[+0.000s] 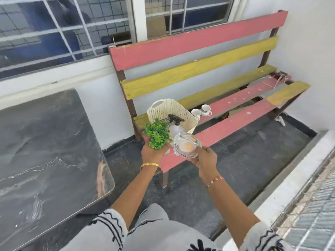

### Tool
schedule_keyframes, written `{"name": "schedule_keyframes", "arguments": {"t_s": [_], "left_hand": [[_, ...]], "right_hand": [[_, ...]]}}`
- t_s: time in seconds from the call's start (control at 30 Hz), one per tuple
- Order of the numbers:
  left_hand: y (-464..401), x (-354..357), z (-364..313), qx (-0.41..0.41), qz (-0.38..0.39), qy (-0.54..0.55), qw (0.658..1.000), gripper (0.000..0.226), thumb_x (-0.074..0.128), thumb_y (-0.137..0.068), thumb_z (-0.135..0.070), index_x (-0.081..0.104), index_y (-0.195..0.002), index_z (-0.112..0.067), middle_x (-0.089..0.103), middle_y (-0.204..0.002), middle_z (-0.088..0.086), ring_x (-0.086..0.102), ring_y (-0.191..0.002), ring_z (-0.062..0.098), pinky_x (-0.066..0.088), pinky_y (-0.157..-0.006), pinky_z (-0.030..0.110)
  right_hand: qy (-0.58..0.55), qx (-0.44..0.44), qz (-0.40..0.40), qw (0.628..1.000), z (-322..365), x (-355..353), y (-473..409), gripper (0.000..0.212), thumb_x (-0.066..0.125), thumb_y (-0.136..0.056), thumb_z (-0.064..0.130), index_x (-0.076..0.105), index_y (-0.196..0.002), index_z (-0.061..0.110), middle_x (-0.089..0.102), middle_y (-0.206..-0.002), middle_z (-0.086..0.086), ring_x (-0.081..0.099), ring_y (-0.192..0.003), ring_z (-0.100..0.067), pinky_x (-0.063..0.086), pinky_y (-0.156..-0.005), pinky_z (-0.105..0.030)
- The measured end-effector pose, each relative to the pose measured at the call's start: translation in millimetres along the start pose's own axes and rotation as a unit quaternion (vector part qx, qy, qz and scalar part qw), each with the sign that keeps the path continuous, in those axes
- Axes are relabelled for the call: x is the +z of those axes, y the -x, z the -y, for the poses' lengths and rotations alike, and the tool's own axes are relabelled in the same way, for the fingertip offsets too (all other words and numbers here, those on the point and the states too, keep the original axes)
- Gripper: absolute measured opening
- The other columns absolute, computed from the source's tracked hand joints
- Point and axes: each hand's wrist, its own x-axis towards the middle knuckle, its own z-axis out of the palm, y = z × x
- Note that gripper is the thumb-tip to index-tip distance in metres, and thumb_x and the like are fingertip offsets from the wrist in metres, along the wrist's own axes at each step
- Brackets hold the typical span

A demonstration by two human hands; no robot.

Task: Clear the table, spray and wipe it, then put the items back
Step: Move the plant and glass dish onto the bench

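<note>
The right hand (204, 157) holds a clear glass ashtray (187, 144), its fingers curled round the near rim and under it; the ashtray sits just above those fingers, over the front slat of the bench. The left hand (153, 151) grips a small green artificial plant (157, 134), fingers wrapped about its base so that the leaves stand up beyond the fingertips; the plant's pot is hidden. Plant and ashtray are side by side, nearly touching. A gold bangle (150, 164) rings the left wrist and a beaded bracelet (214, 181) the right.

Left of the left hand lies the dark marble-look table (45, 151), its surface glossy. Just past both sets of fingers a cream plastic basket (169, 111) stands on the red and yellow wooden bench (226, 104), with a spray bottle (175, 124) inside it, black trigger uppermost. Beyond the basket, to the right, two white cups (201, 110) sit on the bench seat. Behind are barred windows (63, 28).
</note>
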Motion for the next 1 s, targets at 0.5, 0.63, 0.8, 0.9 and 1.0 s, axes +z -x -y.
{"name": "schedule_keyframes", "arguments": {"t_s": [0.5, 0.63, 0.8, 0.9, 1.0], "left_hand": [[-87, 238, -11, -0.035, 0.044, -0.106, 0.993, 0.051, 0.086, -0.056, -0.022, 0.062, -0.095, 0.002, 0.064, -0.100, 0.021, 0.062, -0.092, 0.031, 0.048, -0.080, 0.034], [-110, 277, -18, 0.006, 0.060, -0.178, 0.982, 0.053, 0.086, -0.055, -0.022, 0.064, -0.096, 0.003, 0.064, -0.100, 0.024, 0.059, -0.099, 0.035, 0.048, -0.090, 0.044], [-129, 308, -2, -0.030, 0.054, -0.262, 0.963, 0.055, 0.082, -0.054, -0.040, 0.068, -0.092, -0.003, 0.064, -0.095, 0.022, 0.058, -0.096, 0.037, 0.048, -0.086, 0.039], [-137, 333, 9, -0.043, 0.062, -0.274, 0.959, 0.041, 0.082, -0.061, -0.024, 0.067, -0.090, 0.002, 0.065, -0.094, 0.025, 0.057, -0.098, 0.037, 0.044, -0.088, 0.040], [-153, 364, 30, -0.052, 0.043, -0.242, 0.968, 0.048, 0.074, -0.059, -0.035, 0.067, -0.092, -0.001, 0.068, -0.096, 0.022, 0.060, -0.099, 0.036, 0.047, -0.091, 0.043]], "right_hand": [[0.069, 0.049, -0.090, 0.992, 93, -75, -214, 0.010, 0.059, -0.083, -0.003, 0.059, -0.091, 0.003, 0.057, -0.082, -0.012, 0.059, -0.070, -0.024, 0.055, -0.042, -0.023], [0.131, 0.055, -0.096, 0.985, 109, -89, -268, 0.014, 0.064, -0.082, 0.000, 0.056, -0.093, 0.004, 0.059, -0.085, -0.009, 0.064, -0.084, -0.030, 0.057, -0.046, -0.028], [0.221, 0.093, -0.077, 0.968, 111, -105, -328, 0.020, 0.066, -0.081, 0.005, 0.049, -0.092, 0.007, 0.057, -0.083, -0.007, 0.066, -0.084, -0.028, 0.058, -0.050, -0.029], [0.265, 0.104, -0.058, 0.957, 104, -107, -373, 0.017, 0.062, -0.081, 0.002, 0.047, -0.089, 0.007, 0.058, -0.083, -0.010, 0.065, -0.070, -0.023, 0.059, -0.056, -0.030], [0.347, 0.105, -0.028, 0.931, 96, -101, -422, 0.014, 0.058, -0.083, 0.002, 0.047, -0.084, 0.011, 0.058, -0.079, -0.004, 0.062, -0.048, -0.011, 0.045, -0.036, -0.013]]}}
